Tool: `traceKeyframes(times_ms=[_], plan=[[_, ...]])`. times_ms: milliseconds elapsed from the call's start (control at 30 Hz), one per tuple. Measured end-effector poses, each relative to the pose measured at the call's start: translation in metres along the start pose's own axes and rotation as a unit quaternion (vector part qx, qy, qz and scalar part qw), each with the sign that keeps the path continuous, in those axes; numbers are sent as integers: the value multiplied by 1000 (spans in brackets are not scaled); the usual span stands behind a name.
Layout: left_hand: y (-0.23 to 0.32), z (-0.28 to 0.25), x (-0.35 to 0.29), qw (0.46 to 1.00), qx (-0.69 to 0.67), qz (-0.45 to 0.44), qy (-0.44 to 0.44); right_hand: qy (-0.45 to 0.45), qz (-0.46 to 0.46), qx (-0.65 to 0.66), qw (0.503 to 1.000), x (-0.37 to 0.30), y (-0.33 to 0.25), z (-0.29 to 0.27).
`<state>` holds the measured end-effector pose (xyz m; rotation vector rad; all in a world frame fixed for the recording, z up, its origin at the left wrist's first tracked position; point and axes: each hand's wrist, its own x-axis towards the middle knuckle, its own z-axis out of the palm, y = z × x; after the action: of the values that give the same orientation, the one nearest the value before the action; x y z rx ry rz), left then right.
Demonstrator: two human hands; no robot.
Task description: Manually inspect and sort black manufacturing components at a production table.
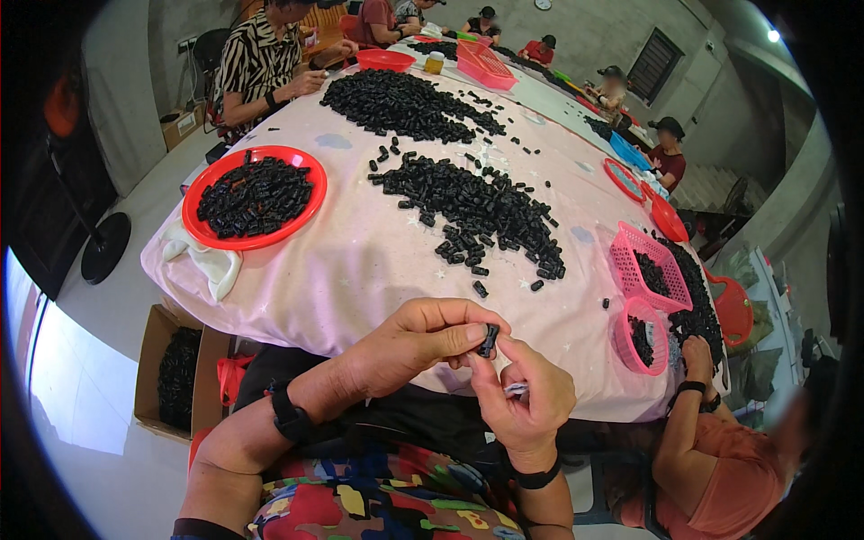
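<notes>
Over the near edge of the table, my left hand [427,340] pinches a small black plastic cylinder [488,342] between thumb and fingers. My right hand [533,396] meets it from the other side, its thumb and forefinger at the cylinder's lower end. A small grey-white object [516,390] shows in the curled fingers of my right hand; its kind is unclear. Beyond my hands, a loose pile of similar black cylinders [477,211] spreads over the pale pink tablecloth [333,297].
A round red tray [319,193] full of black pieces stands left, beside a white cloth [216,270]. Pink baskets [688,292] stand right, near a seated person [720,468]. Another black pile [387,103] lies farther back. A cardboard box [148,378] is on the floor left.
</notes>
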<state>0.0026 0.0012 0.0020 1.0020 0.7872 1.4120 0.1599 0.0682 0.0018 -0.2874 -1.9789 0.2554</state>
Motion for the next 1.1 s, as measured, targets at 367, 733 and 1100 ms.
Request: traceKeyframes(times_ms=[367, 733, 1100], plan=[[3, 2, -2, 1000, 0, -11, 1, -27, -45, -29, 998, 0, 1, -4], [2, 1, -1, 999, 4, 10, -32, -111, 190, 68, 973, 3, 5, -5], [-2, -2, 1, 999, 27, 16, -35, -116, 176, 25, 977, 1, 8, -4]])
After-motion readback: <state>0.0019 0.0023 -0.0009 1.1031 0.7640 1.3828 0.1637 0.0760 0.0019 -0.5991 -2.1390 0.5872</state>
